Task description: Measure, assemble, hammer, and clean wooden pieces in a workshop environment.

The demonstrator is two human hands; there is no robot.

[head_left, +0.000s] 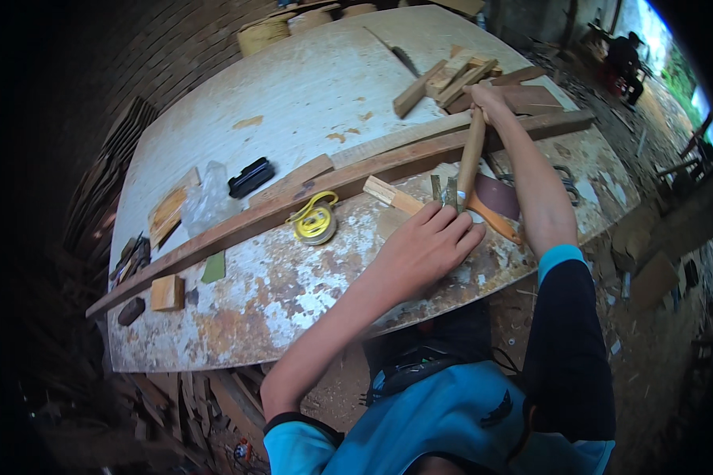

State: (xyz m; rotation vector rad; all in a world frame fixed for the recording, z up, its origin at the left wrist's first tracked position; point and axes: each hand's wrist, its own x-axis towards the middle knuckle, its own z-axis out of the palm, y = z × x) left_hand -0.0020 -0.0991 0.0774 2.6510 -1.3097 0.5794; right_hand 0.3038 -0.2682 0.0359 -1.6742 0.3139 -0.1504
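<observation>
At upper right, the right hand (pixel 489 101) is gripping the upper end of a brown wooden rod (pixel 471 154). Right of centre, the left hand (pixel 432 247) is resting beside small metal pieces (pixel 450 192); whether it is gripping them cannot be told. Good control is probably requiring fingers clear of the rod's lower end. Beyond, a long beam (pixel 372 168) is crossing the table (pixel 277 317).

The handle (pixel 471 154) is smooth wood — left of the grip, a glossy tape (pixel 316 225), a crinkled plastic bag (pixel 211 202); beneath, a rough tabletop (pixel 269 305).
</observation>
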